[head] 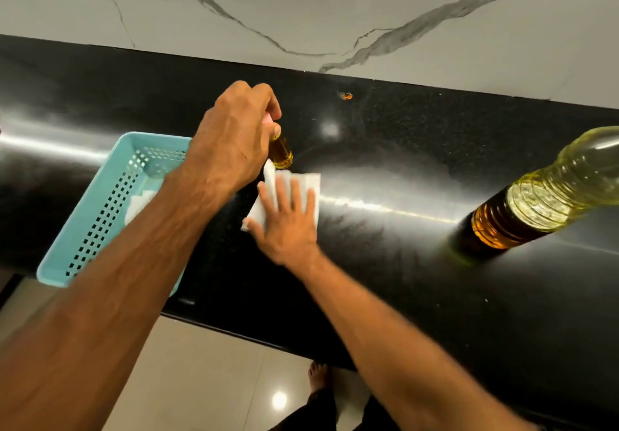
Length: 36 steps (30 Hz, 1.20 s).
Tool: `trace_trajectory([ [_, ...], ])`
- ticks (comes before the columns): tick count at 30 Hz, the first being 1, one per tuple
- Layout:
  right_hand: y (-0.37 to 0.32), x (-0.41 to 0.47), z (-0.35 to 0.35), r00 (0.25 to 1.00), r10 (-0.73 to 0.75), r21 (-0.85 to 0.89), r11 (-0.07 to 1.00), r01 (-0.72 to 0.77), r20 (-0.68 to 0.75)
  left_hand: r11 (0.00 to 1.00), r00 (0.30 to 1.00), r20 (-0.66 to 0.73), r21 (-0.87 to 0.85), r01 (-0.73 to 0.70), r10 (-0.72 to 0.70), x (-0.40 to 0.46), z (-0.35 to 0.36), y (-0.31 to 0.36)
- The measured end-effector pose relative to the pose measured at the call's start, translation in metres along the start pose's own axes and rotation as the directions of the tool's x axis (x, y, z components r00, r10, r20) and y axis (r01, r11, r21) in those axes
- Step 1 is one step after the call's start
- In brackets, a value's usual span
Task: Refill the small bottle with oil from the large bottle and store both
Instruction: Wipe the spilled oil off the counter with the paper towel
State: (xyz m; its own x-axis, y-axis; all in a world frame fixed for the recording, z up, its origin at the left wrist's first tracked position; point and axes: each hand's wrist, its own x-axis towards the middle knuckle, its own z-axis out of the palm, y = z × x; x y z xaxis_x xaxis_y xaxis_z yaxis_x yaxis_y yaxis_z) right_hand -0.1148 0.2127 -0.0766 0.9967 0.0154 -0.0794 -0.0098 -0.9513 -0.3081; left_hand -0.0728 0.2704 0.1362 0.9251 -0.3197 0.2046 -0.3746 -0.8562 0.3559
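Golden oil fills the small bottle (280, 154); my left hand (234, 139) grips its top, my flat, open right hand (288, 222) should wipe gently with the tissue (284, 192).

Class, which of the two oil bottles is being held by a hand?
The small amber bottle, gripped at its top by the left hand; the large clear plastic bottle stands untouched.

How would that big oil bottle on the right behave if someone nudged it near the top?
The large bottle looks tall and narrow, so it may tip. Its oil seems to fill only the lower part, which probably steadies it. The black counter looks glossy, so it might slide.
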Motion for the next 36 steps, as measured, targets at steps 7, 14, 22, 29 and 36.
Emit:
trace_trajectory([
  [7,0.027,-0.141,-0.009,0.991,0.137,0.025,0.990,-0.137,0.010,0.998,0.991,0.121,-0.024,-0.063,0.065,0.004,0.032,0.029],
  [14,0.116,-0.202,-0.037,0.868,0.496,-0.004,0.868,-0.496,0.002,0.986,0.952,0.256,-0.069,-0.154,0.166,0.001,0.079,0.077],
  [22,0.059,-0.216,-0.010,0.959,0.284,0.055,0.957,-0.284,0.010,0.962,0.900,0.344,-0.047,-0.268,0.268,-0.001,0.118,0.103],
  [29,0.121,-0.202,-0.036,0.900,0.435,0.036,0.900,-0.434,-0.030,0.961,0.890,0.372,-0.021,-0.276,0.264,-0.003,0.129,0.097],
  [36,0.132,-0.225,-0.049,0.915,0.401,0.041,0.915,-0.402,0.032,0.964,0.884,0.396,-0.015,-0.264,0.249,-0.005,0.129,0.098],
])
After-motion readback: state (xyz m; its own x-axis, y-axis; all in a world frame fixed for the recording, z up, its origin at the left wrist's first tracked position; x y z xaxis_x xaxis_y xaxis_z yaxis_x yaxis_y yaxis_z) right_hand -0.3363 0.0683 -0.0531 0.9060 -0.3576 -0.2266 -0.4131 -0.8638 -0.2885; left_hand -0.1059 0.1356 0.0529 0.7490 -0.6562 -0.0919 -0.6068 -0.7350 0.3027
